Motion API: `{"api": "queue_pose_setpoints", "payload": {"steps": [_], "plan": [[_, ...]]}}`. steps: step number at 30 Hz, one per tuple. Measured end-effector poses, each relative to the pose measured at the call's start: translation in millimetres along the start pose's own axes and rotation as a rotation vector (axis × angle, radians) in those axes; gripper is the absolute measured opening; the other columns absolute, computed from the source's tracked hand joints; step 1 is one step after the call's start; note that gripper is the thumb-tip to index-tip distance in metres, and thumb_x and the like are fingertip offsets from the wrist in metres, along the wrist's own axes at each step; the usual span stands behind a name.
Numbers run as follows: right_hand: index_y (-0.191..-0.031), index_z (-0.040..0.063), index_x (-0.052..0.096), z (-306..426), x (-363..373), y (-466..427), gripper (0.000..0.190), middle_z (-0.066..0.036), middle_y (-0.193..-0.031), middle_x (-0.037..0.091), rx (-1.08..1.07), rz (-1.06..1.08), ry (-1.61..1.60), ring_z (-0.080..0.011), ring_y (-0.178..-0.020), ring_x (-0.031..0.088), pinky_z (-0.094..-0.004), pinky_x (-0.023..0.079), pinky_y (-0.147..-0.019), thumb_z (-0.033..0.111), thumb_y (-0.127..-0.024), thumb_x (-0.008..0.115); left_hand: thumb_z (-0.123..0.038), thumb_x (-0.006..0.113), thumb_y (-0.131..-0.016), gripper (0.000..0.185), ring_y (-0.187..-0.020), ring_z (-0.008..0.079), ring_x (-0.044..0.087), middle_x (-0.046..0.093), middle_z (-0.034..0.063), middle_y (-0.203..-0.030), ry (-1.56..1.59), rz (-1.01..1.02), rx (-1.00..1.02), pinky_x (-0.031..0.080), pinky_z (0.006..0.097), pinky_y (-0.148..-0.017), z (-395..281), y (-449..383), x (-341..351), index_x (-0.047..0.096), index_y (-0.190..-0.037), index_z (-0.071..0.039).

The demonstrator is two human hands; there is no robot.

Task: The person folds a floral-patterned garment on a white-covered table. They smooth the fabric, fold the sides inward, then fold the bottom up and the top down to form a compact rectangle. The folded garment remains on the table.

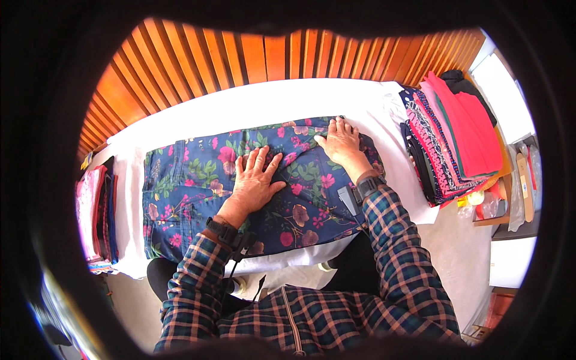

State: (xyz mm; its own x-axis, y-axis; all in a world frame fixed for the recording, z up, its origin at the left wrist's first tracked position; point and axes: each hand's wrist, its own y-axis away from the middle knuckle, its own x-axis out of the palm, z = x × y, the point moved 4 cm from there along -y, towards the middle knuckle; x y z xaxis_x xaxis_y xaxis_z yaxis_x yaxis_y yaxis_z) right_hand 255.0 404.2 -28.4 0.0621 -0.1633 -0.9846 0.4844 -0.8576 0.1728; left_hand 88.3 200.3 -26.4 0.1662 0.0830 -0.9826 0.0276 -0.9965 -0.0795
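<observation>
A dark blue floral garment [202, 211] lies spread flat on a white cloth [279, 101] over the table. Pink flowers, brown blooms and green leaves cover its fabric, and seams run across its left part. My left hand [256, 182] rests palm down near the garment's middle, fingers spread. Toward the far right edge, my right hand [340, 143] also presses flat on the fabric, its fingertips at the upper border. Neither hand grips anything. Both wrists wear black straps; a small grey device [348, 200] hangs by the right one.
On the right stands a tall stack of folded clothes [468, 135], a bright pink piece on top. Another folded pile [96, 211] sits at the left end. An orange slatted wood panel [270, 58] rises behind the cloth. A shelf [492, 220] holds packaged items.
</observation>
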Motion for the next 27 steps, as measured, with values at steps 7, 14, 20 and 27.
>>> {"api": "queue_pose_setpoints", "payload": {"steps": [7, 14, 20, 27], "plan": [[-0.154, -0.002, 0.031, -4.5, -8.3, 1.6, 0.089, -0.021, -0.162, 0.026, 0.013, -0.035, 0.005, -0.0349, -0.153, 0.018, -0.0591, 0.014, -0.122, 0.064, -0.097, 0.046, -0.056, 0.058, -0.093, 0.071, -0.147, 0.0363, 0.028, 0.032, 0.0162, -0.158, -0.018, -0.007, 0.000, 0.020, 0.0652, -0.115, -1.7, 0.2, -2.4, 0.040, -0.154, -0.024], [-0.155, -0.004, 0.029, -16.6, -1.7, -8.2, 0.104, -0.022, -0.163, 0.024, 0.067, 0.066, -0.037, -0.0354, -0.153, 0.018, -0.0579, 0.014, -0.122, 0.075, -0.090, 0.048, -0.055, 0.060, -0.093, 0.070, -0.146, 0.0363, 0.029, 0.033, 0.0163, -0.157, 0.000, -0.056, 0.007, 0.020, 0.0641, -0.115, 0.9, 1.9, 3.0, 0.043, -0.152, -0.023], [-0.153, 0.000, 0.033, -7.9, -16.3, 15.1, 0.090, -0.020, -0.162, 0.026, 0.074, -0.059, -0.004, -0.0350, -0.152, 0.022, -0.0592, 0.015, -0.121, 0.062, -0.093, 0.057, -0.052, 0.059, -0.094, 0.070, -0.146, 0.0380, 0.029, 0.030, 0.0158, -0.159, -0.026, -0.054, 0.022, 0.021, 0.0611, -0.116, -0.2, 2.2, -2.3, 0.038, -0.155, -0.024], [-0.122, 0.003, 0.063, 73.1, -17.5, 127.8, 0.047, -0.016, -0.125, 0.060, -0.388, -0.122, -0.089, -0.0326, -0.117, 0.055, -0.0605, 0.038, -0.100, 0.039, -0.092, 0.064, -0.036, 0.068, -0.090, 0.075, -0.149, 0.0351, 0.027, 0.029, 0.0142, -0.160, 0.003, -0.103, 0.068, 0.021, 0.0567, -0.118, -15.8, 53.2, -28.6, 0.037, -0.154, -0.014]]}}
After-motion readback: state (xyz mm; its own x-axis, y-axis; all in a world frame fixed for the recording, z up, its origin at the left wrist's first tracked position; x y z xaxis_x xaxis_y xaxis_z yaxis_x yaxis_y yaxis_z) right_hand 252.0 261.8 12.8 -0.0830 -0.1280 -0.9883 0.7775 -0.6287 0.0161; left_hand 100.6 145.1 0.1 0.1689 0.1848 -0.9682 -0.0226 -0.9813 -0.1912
